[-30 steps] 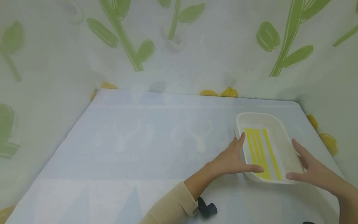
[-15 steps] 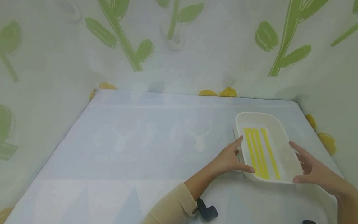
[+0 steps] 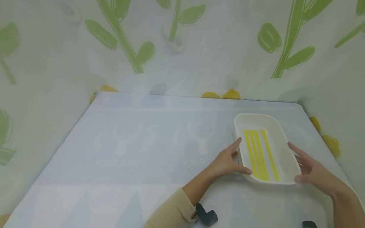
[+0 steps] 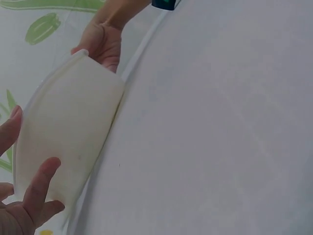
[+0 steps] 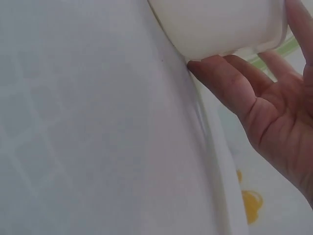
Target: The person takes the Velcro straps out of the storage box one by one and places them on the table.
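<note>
A white plastic tray with rounded corners and yellow stripes across its inner floor sits at the right part of the table in the head view. My left hand holds its left side, thumb at the near rim and index finger by the left rim. In the left wrist view, fingertips of that hand lie against the outer wall. My right hand grips the near right corner, with the thumb at the rim. The right wrist view shows its fingers around the lower outside of the tray.
A pale patterned cloth covers the table. Behind and beside it hangs a white curtain-like backdrop with green leaf prints. A black wrist device sits at the left cuff, and another dark device shows at the bottom right.
Both hands have closed in on the tray's sides, the right fingers curling more around its corner. The tray and hands have shifted slightly left in the head view.
</note>
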The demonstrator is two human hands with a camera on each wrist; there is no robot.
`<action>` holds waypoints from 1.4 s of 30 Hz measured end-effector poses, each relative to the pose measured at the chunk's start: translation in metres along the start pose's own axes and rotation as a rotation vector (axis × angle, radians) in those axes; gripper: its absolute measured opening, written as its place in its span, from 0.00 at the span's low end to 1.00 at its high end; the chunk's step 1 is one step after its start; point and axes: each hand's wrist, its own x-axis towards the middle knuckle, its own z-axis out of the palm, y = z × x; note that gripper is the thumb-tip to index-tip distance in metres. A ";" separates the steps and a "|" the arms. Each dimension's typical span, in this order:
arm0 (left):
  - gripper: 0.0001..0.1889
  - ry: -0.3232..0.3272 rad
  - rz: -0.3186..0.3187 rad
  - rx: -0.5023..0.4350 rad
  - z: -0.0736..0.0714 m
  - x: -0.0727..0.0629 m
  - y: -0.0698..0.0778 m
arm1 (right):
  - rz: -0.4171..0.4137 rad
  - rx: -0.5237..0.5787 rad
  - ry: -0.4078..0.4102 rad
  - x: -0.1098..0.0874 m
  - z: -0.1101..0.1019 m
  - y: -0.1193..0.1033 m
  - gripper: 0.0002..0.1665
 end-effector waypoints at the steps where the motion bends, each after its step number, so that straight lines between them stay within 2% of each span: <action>1: 0.57 0.000 0.003 -0.003 -0.001 0.000 -0.001 | 0.002 0.001 0.002 0.001 0.001 0.000 0.60; 10: 0.57 -0.017 0.029 -0.031 -0.010 -0.002 -0.006 | 0.089 -0.093 0.036 0.007 0.007 -0.003 0.61; 15: 0.57 -0.008 0.025 -0.009 -0.018 -0.005 -0.006 | 0.080 -0.063 0.037 0.013 0.012 -0.006 0.59; 19: 0.57 -0.020 0.016 -0.037 -0.022 -0.005 -0.007 | 0.060 0.001 0.011 0.017 0.015 -0.008 0.59; 26: 0.57 -0.033 0.039 -0.041 -0.029 -0.006 -0.010 | 0.101 -0.049 0.018 0.021 0.021 -0.011 0.59; 29: 0.57 -0.039 0.049 -0.037 -0.033 -0.007 -0.010 | 0.089 -0.037 0.020 0.024 0.023 -0.013 0.59; 34: 0.56 -0.054 0.045 -0.087 -0.039 -0.008 -0.012 | 0.040 0.021 0.003 0.028 0.027 -0.012 0.60; 38: 0.56 -0.073 0.021 -0.160 -0.044 -0.010 -0.014 | 0.066 -0.011 0.007 0.032 0.030 -0.014 0.61; 42: 0.55 -0.084 0.024 -0.174 -0.050 -0.013 -0.016 | 0.065 -0.002 -0.011 0.038 0.033 -0.018 0.62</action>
